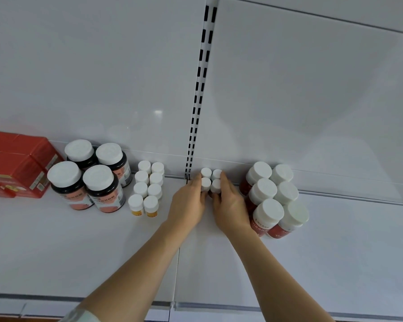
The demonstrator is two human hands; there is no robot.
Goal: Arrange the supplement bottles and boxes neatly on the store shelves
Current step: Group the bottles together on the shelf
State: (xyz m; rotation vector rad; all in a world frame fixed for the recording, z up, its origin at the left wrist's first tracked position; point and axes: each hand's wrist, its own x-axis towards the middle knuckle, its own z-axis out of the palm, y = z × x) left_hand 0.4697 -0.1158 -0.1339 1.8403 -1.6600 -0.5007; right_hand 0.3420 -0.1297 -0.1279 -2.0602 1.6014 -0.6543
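Forearms reach in from the near shelf lip (219, 306); we see the left hand (189, 204) and right hand (229, 209) cupped around four small vials (211, 182), fingers curled against their sides and pressing them into a two-by-two block. This cluster stands at the back of the shelf, just right of the slotted upright (199, 94) and close to the back panel (312, 89).

We judge the vials light, rigid and smooth-sided, with white caps; they should slide readily on the glossy shelf and tip easily if pushed high. Contact low on the bodies, from both sides at once, suits them best.

Outward to the right, six red-label bottles (275, 198) stand in paired rows, very close to the right wrist. To the left, eight yellow-label vials (147, 189) form a double file, then four dark bottles (89, 175), then red boxes (16, 163).

Open shelf lies in front of the cluster; room is tightest toward the red-label bottles, which an elbow or wrist could nudge.
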